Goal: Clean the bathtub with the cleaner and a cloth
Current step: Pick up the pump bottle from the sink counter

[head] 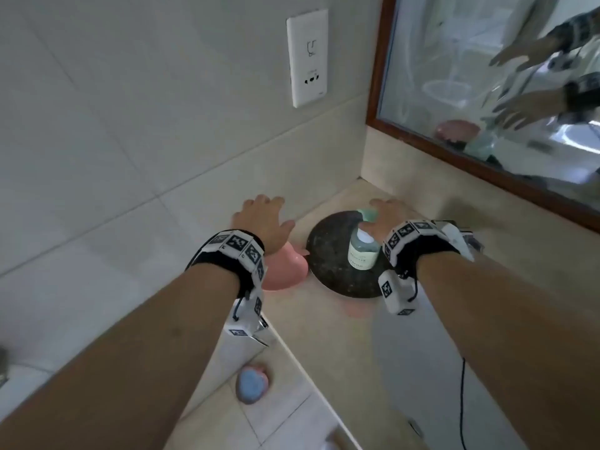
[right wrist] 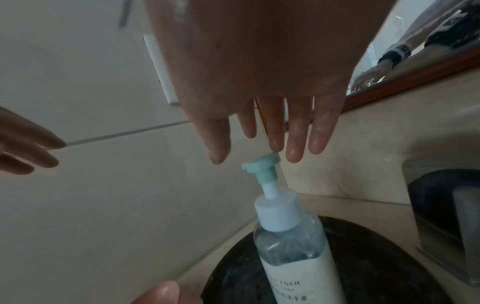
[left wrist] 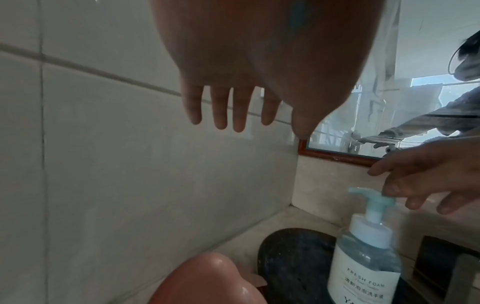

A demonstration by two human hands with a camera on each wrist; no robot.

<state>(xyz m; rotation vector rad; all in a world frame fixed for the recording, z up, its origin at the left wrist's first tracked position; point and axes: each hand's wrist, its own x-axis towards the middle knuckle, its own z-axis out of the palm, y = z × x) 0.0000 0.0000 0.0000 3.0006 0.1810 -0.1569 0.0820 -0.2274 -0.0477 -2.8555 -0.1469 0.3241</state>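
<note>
I see the beige countertop [head: 324, 336] meeting the tiled wall [head: 97, 141] below a framed mirror [head: 487, 92]. A dark round tray [head: 328, 254] carries the foam cleaner pump bottle [head: 363, 251], upright, beside a pink dish [head: 282, 271]. My right hand [head: 386, 219] hovers just above the pump head [right wrist: 261, 164], fingers straight, gripping nothing. My left hand [head: 263, 219] is spread above the dish, empty.

**Tiled corner by the mirror**

Pale grey wall tiles [head: 97, 125] are meeting a beige stone counter [head: 341, 336] in the corner. A white socket plate [head: 307, 58] is sitting on the wall. A wood-framed mirror [head: 487, 76] is reflecting daylight; lighter floor tiles [head: 276, 423] are showing below.
</note>
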